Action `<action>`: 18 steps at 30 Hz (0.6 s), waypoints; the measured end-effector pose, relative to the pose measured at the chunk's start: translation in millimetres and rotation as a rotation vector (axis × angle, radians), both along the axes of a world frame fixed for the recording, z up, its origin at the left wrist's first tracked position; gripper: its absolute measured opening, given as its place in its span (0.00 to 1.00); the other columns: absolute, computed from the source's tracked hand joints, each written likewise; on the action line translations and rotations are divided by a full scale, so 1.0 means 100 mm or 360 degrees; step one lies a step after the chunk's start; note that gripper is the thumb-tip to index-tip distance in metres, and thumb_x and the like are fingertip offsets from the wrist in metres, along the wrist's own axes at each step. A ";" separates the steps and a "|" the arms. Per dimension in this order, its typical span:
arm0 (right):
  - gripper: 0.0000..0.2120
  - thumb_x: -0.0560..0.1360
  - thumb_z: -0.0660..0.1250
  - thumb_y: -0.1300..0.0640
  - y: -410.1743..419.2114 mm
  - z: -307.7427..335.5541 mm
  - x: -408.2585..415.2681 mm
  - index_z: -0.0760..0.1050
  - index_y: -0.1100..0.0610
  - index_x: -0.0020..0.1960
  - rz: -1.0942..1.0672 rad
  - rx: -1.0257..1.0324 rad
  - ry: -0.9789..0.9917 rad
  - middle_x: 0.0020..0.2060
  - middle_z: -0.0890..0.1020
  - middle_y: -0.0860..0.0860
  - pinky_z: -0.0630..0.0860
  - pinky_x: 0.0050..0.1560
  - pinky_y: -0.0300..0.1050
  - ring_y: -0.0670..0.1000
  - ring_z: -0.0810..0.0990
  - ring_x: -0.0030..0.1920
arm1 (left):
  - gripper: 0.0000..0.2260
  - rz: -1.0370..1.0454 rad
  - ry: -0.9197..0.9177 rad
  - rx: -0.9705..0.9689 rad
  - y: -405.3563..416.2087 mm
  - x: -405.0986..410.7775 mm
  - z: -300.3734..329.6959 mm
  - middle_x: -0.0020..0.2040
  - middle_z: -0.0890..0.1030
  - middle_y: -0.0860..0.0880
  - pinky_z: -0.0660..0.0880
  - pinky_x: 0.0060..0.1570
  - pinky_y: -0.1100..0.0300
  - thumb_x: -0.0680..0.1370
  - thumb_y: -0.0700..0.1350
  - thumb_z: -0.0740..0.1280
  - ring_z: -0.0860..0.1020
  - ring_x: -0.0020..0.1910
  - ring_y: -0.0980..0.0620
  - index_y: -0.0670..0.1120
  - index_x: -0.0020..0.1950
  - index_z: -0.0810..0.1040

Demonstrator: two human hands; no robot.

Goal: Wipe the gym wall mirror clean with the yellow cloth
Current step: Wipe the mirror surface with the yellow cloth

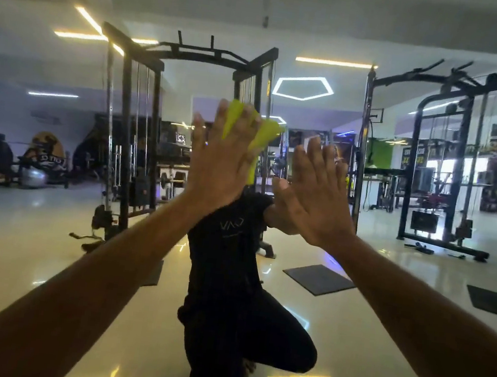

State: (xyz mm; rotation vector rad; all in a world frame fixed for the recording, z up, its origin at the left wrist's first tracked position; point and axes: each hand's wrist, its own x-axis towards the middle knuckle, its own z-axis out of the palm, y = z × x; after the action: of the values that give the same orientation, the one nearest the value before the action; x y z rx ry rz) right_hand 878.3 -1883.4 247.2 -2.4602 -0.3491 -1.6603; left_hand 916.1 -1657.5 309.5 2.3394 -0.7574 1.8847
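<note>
The yellow cloth (265, 134) sits just above the middle of the frame, flattened against the wall mirror (45, 140) under the left hand (221, 160). That hand's fingers are straight and spread wide over the cloth, pressing rather than gripping; folds of the fabric bulge out between them and a flap hangs free to the right and below the palm. The right hand (315, 192) lies just right of centre, near the cloth but not touching it, its fingers also straight and fanned, flat towards the glass; whether the palm truly touches the mirror I cannot tell.

The main risk looks to be the cloth itself. Nothing holds it but palm pressure, so if the left hand eases off or slides quickly, the cloth may bunch, slip down or drop. With fingers spread past the fabric's edge, bare skin could drag across the glass and leave smears, and the right hand, if it bears on the mirror, would likely print it too.

Reflected in the glass are the person's dark-clothed body in the lower centre, crouched on one knee, a black cable rack (130, 131) at centre left, another machine (446, 180) at right, and a dark floor mat (319, 279) on the glossy floor. Leaning hard from that crouch could cost balance.
</note>
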 end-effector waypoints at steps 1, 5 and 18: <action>0.40 0.87 0.53 0.32 -0.03 0.00 -0.02 0.46 0.51 0.91 0.0032 0.0014 0.0005 0.90 0.41 0.51 0.39 0.88 0.67 0.55 0.35 0.89 | 0.28 0.0004 -0.0019 0.0319 -0.09 0.01 -0.18 0.90 0.47 0.50 0.46 0.82 0.27 0.91 0.59 0.50 0.45 0.88 0.38 0.54 0.90 0.48; 0.54 0.81 0.56 0.22 -0.18 -0.03 -0.12 0.40 0.56 0.91 -0.0151 -0.0257 0.0181 0.90 0.37 0.53 0.39 0.88 0.67 0.57 0.32 0.88 | 0.27 0.0000 -0.0286 0.0597 0.07 0.09 0.21 0.89 0.56 0.48 0.50 0.81 0.25 0.90 0.60 0.48 0.55 0.87 0.36 0.53 0.88 0.56; 0.52 0.80 0.44 0.22 -0.39 0.17 -0.39 0.36 0.57 0.89 -0.0442 -0.0185 0.0368 0.89 0.36 0.56 0.37 0.88 0.65 0.59 0.32 0.88 | 0.28 0.0026 -0.0253 0.0502 -0.08 0.16 0.54 0.89 0.53 0.50 0.44 0.82 0.26 0.90 0.61 0.47 0.46 0.88 0.38 0.54 0.89 0.51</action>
State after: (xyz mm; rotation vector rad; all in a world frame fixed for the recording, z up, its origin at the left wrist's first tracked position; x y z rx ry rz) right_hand 839.6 -1922.5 263.7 -2.8611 -0.0783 -1.4579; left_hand 932.5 -1665.5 363.5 2.3888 -1.1307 2.1146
